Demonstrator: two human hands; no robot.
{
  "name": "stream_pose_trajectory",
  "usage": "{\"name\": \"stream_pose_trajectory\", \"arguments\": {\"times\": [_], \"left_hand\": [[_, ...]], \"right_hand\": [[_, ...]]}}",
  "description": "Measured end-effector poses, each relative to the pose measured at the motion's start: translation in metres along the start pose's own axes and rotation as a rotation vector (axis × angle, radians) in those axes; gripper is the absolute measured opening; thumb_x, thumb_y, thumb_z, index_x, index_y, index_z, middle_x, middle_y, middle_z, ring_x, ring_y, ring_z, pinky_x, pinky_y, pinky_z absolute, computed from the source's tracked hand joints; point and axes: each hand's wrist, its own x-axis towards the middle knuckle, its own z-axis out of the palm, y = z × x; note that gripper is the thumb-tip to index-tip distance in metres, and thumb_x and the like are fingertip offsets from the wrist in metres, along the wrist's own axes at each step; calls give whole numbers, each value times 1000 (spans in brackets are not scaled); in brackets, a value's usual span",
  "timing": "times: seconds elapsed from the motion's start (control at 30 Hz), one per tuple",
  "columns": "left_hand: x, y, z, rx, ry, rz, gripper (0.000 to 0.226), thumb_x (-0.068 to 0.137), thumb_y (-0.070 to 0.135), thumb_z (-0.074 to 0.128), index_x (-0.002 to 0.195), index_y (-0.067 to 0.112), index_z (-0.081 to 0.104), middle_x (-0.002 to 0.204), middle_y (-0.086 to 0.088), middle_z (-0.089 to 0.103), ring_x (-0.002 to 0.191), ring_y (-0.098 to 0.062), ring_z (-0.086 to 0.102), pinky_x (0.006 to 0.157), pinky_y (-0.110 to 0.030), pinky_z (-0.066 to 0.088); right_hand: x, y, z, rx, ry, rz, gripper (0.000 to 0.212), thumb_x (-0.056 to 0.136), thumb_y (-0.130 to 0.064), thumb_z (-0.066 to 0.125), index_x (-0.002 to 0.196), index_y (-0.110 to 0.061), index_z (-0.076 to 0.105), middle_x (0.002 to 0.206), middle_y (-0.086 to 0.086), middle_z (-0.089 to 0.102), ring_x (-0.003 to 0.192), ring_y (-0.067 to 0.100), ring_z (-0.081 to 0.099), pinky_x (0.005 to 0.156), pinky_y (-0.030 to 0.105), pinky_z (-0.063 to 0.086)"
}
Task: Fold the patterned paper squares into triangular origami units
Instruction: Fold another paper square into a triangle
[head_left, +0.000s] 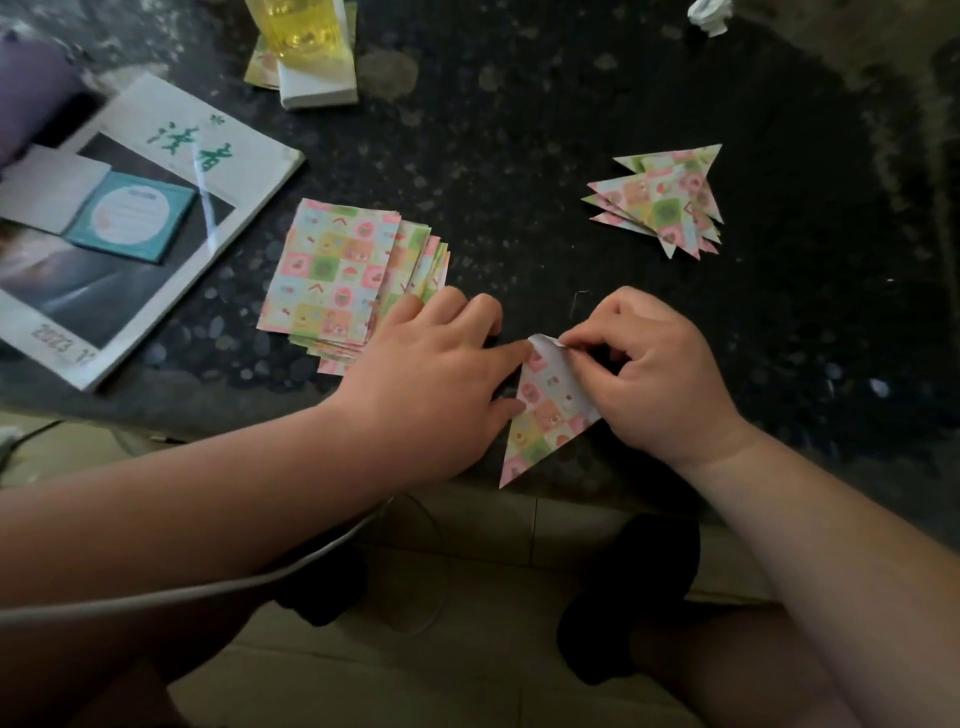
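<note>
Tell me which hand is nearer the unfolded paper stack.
Left. The left hand overlaps the paper stack; the right hand is farther right, pinching the half-folded paper.

pastel checked paper squares (332, 270); table (519, 130) seemingly black-speckled.

a dark stone counter (571, 104) fills the upper view, its surface speckled with pale grey blotches. its front edge runs across below the middle. under it lies a floor (467, 675) of pale beige tiles with thin joints. the light is dim, brighter at the counter's far right corner.
</note>
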Motion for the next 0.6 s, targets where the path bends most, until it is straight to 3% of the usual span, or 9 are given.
{"name": "stream_pose_trajectory", "arguments": {"times": [0.23,0.43,0.6], "left_hand": [[2,-1,-1,31,0,9,58,95,64,38,144,37,52,132,2,49,118,-25,45,98,-45,41],[2,-1,-1,20,2,-3,61,95,66,32,148,40,45,135,5,46,122,-23,42,101,-44,40],[2,-2,1,35,7,-1,59,96,66,36,147,39,48,133,4,48,119,-24,45,99,-44,42]], "right_hand": [[-2,3,-1,-69,-38,-92,14,93,-19,71,103,-14,80,87,-4,58,79,11,53,62,28,49],[-3,4,-4,-68,-79,-140,18,93,-20,66,104,-13,79,85,-1,61,74,15,57,58,40,53],[0,4,-7,-53,-102,-141,20,94,-20,65,106,-14,79,90,-1,66,78,15,62,65,41,57]]}}
